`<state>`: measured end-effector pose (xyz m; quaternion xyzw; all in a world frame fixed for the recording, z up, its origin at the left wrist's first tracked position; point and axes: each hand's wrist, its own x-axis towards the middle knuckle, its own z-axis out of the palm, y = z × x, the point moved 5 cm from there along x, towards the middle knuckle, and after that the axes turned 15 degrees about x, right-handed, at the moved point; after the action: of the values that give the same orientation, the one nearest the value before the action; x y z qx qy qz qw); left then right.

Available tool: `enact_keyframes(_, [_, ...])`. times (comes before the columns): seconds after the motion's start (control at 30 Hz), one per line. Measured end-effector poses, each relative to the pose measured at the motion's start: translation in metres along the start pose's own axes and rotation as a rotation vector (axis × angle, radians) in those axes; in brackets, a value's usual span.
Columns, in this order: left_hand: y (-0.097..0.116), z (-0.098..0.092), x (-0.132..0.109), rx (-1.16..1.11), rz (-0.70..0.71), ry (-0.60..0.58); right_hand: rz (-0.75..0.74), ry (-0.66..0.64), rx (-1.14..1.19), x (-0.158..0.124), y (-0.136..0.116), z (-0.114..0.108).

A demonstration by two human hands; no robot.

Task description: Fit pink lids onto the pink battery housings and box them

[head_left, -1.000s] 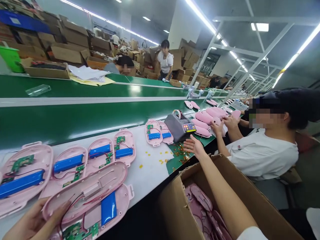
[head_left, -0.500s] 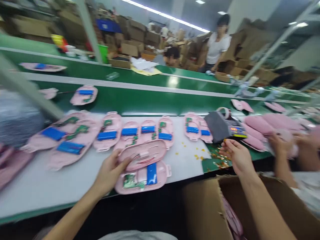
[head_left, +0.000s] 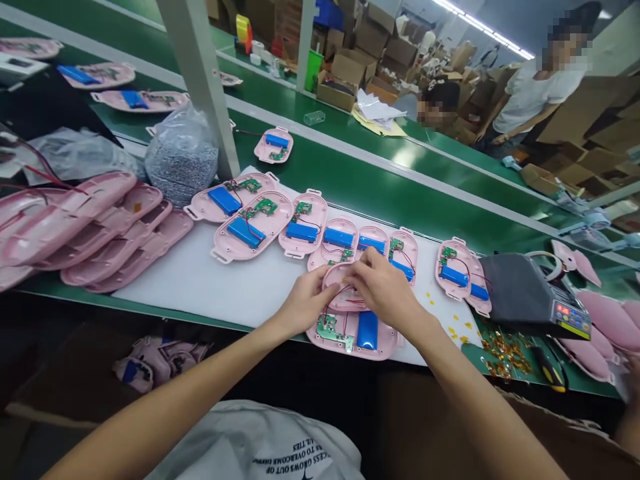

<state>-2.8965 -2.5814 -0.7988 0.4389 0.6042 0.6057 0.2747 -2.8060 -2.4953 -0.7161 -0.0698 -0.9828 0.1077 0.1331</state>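
- The pink shell half [head_left: 345,293] lies tilted on the open pink casing [head_left: 355,333] at the near edge of the white mat [head_left: 200,283]; half a second ago only the left hand was on it.
- The right hand [head_left: 387,290] has come over from the tape dispenser [head_left: 530,297] and now pinches at the shell's top, fingers closed on it.
- The left hand [head_left: 305,307] still grips the shell's left edge.
- The casing shows a blue battery [head_left: 367,330], a green circuit board [head_left: 330,328] and red wires.
- A row of similar open casings [head_left: 300,230] lies just behind.
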Motion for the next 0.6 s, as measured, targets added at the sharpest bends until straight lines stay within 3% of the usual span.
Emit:
enact_keyframes(0.33, [0.003,0.0,-0.003,0.075,0.024,0.039,0.038,-0.076,-0.001,0.0,-0.014,-0.005])
enact_keyframes(0.47, [0.002,0.001,-0.004,0.044,0.03,0.033,0.028,-0.037,-0.134,0.002,-0.014,0.002])
enact_keyframes(0.6, [0.002,-0.001,-0.006,0.066,0.028,0.041,0.067,0.087,-0.143,0.002,-0.012,0.0])
